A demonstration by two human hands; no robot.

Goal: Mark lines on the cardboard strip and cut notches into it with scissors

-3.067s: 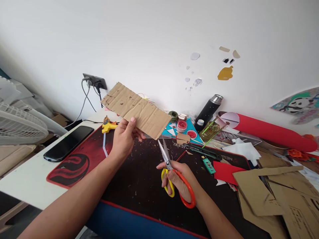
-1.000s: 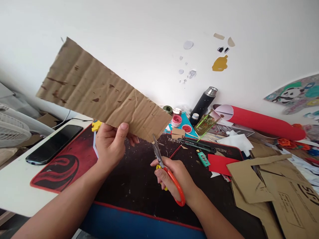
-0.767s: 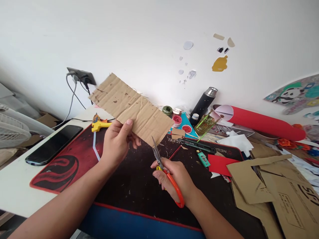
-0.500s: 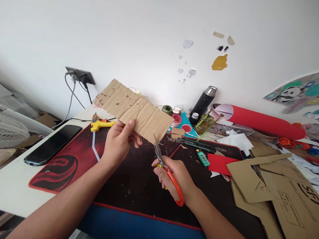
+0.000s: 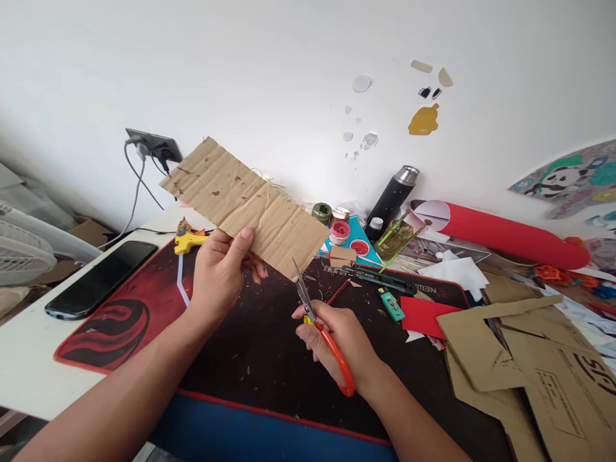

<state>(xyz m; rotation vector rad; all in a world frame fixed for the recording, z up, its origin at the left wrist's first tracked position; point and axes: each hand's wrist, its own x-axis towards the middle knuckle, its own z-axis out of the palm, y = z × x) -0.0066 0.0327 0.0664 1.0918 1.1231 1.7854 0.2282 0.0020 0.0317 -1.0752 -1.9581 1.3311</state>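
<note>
Thumb on top and fingers beneath, my left hand (image 5: 226, 269) grips the lower edge of a brown piece of corrugated cardboard (image 5: 250, 205). The piece is oblong, creased across, marked with dark torn spots, and tilted in the air above the mat. My right hand (image 5: 337, 340) is closed around the handles of scissors (image 5: 344, 359) with orange-red and yellow grips. Their blades point up and left, with the tip at the cardboard's lower right corner. Whether the blades touch the cardboard there I cannot tell.
A black and red desk mat (image 5: 269, 372) lies under my hands. Left are a phone (image 5: 103, 279) and yellow glue gun (image 5: 190, 240). Behind stand paint jars (image 5: 339, 232) and a black flask (image 5: 392, 196). A utility knife (image 5: 380, 279), red paper (image 5: 428, 316) and cardboard scraps (image 5: 486, 359) lie right.
The cardboard and my left hand have shifted left and slightly up, and the piece's far end is raised higher. The scissors in my right hand have hardly moved.
</note>
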